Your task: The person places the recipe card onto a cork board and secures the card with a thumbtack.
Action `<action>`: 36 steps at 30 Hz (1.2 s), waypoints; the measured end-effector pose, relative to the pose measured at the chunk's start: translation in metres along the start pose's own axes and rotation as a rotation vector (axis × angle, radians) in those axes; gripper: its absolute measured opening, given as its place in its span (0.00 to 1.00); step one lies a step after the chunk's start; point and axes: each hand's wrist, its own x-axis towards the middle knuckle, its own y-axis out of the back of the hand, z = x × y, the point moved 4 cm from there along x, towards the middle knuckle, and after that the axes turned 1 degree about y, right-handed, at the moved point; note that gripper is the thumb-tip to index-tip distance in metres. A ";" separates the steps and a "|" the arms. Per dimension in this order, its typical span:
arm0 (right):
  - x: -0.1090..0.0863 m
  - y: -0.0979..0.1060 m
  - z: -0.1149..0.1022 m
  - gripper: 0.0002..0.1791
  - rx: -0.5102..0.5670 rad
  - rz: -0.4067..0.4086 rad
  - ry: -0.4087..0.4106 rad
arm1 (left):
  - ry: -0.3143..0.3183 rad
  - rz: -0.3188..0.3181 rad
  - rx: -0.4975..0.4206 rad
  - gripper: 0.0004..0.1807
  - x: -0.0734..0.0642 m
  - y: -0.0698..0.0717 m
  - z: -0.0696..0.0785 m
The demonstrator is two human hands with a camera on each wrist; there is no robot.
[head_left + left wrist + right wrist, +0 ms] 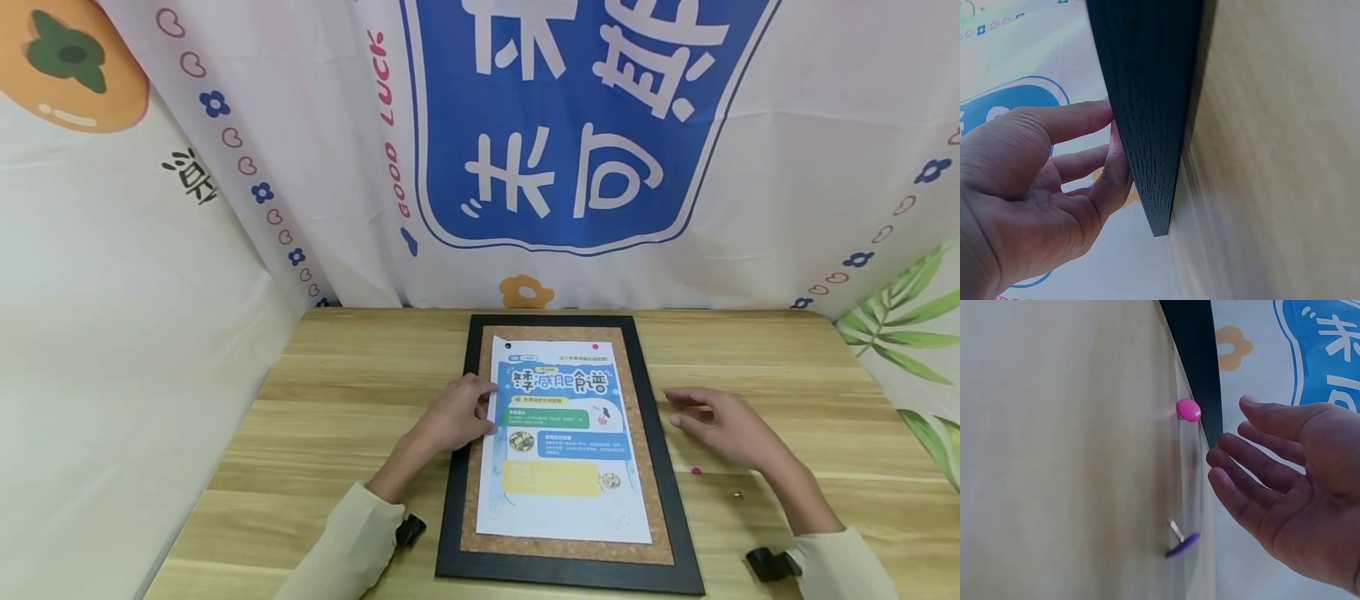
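Note:
In the head view, a printed poster (558, 518) lies on a cork board (651, 500) with a black frame (670, 500). A black pin (507, 346) and a pink pin (596, 347) sit at its top corners. My left hand (453, 414) reaches over the frame's left side, fingertips and thumb at the poster's left edge. My right hand (723, 427) is beside the frame's right side, fingers loosely bent and holding nothing. Close to it on the table are a pink thumbtack (1189, 410) and a purple thumbtack (1183, 545), which lies with its point showing.
The board rests on a wood-grain table (322, 417). Behind the table hangs a printed curtain (450, 275) with a blue emblem. Pale cloth (187, 375) covers the left side, and a leaf-patterned cloth (922, 333) is on the right.

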 end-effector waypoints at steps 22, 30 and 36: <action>-0.047 0.003 0.005 0.21 -0.130 0.020 0.002 | -0.004 0.006 0.008 0.33 0.000 0.001 0.001; -0.051 0.000 0.004 0.17 -0.130 0.017 0.001 | 0.002 0.005 0.030 0.33 0.000 0.001 0.001; -0.054 -0.003 0.002 0.12 -0.097 -0.020 0.014 | -0.002 0.006 0.032 0.34 -0.001 0.000 0.002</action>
